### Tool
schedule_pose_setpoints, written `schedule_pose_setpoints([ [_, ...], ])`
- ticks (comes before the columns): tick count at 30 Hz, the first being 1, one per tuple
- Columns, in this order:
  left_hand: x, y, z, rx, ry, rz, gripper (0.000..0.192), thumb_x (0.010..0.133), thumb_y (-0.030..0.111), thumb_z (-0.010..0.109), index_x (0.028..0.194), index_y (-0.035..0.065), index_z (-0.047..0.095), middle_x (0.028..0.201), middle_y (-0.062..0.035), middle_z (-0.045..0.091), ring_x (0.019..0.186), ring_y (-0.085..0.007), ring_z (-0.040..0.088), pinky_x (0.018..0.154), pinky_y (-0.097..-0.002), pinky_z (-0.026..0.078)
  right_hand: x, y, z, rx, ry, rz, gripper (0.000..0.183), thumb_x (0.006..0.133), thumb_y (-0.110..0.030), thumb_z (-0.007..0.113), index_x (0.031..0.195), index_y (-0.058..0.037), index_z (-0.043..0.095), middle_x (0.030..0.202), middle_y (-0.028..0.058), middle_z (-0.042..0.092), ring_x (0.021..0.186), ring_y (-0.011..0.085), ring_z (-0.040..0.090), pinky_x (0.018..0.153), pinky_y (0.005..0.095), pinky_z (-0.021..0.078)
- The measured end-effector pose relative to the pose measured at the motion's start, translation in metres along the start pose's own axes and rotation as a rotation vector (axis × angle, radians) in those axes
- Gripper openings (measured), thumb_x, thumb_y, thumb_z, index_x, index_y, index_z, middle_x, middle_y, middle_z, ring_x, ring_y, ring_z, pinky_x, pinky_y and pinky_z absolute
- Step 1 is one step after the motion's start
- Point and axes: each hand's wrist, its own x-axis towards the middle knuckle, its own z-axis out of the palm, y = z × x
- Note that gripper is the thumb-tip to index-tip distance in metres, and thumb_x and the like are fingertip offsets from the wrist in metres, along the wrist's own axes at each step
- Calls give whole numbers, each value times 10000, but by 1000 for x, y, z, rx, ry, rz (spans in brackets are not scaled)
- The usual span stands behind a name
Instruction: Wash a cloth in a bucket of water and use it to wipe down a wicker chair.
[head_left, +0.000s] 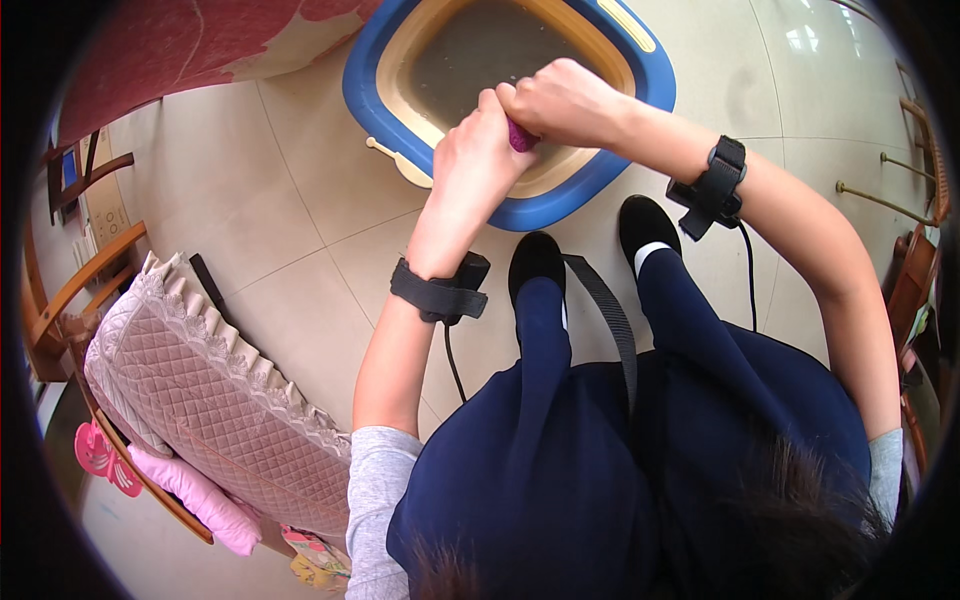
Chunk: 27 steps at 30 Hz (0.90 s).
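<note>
Both of my fists meet over a blue-rimmed plastic basin (544, 212) on the floor, which holds murky grey water (487, 60). My left hand (480, 150) and my right hand (566, 101) grip a purple cloth (520, 136) together. Only a small bunched piece of it shows between the hands; my fingers hide the rest. The basin has a cream inner wall and a cream handle (401, 161) folded out at its left side. Black straps with small devices are fastened round both wrists.
A sofa with a quilted pink cover (225, 390) stands at the left, with a pink cushion (202, 495) beside it. Red fabric (210, 52) hangs at the upper left. My black shoes (536, 262) are close to the basin on the tiled floor (292, 202). Wooden furniture (911, 277) lines the right edge.
</note>
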Motion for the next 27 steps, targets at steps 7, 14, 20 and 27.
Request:
schedule_pose_setpoints([
  [7, 3, -16, -14, -326, -163, 0, 586, 759, 368, 720, 1161, 14, 483, 1019, -95, 633, 948, -207, 624, 823, -330, 489, 0, 12, -12, 41, -28, 23, 235, 710, -109, 685, 881, -47, 537, 744, 104, 640, 692, 258, 664, 580, 335, 518],
  [14, -1, -33, -17, -1168, -489, -78, 1026, 734, 814, 377, 1368, 8, 334, 1265, -199, 511, 1137, -328, 541, 964, -438, 446, -3, 14, -19, 105, 228, 15, 404, 703, -214, 727, 1001, -91, 482, 837, 73, 627, 752, 239, 664, 606, 321, 508],
  [20, -4, -34, -8, -1479, -624, -56, 933, 772, 706, 508, 1342, -13, 342, 1204, -282, 525, 980, -368, 615, 768, -414, 557, 2, 5, -28, 129, 264, -77, 375, 724, -197, 697, 1030, -100, 502, 835, 61, 615, 746, 226, 663, 613, 303, 515],
  [27, 1, -21, -20, -1041, -601, -157, 346, 792, 262, 707, 999, 32, 553, 801, -76, 622, 633, -97, 550, 511, -227, 414, -2, 5, -16, 27, 206, -163, 327, 758, -180, 644, 1045, -59, 543, 810, 74, 623, 702, 217, 664, 585, 290, 519],
])
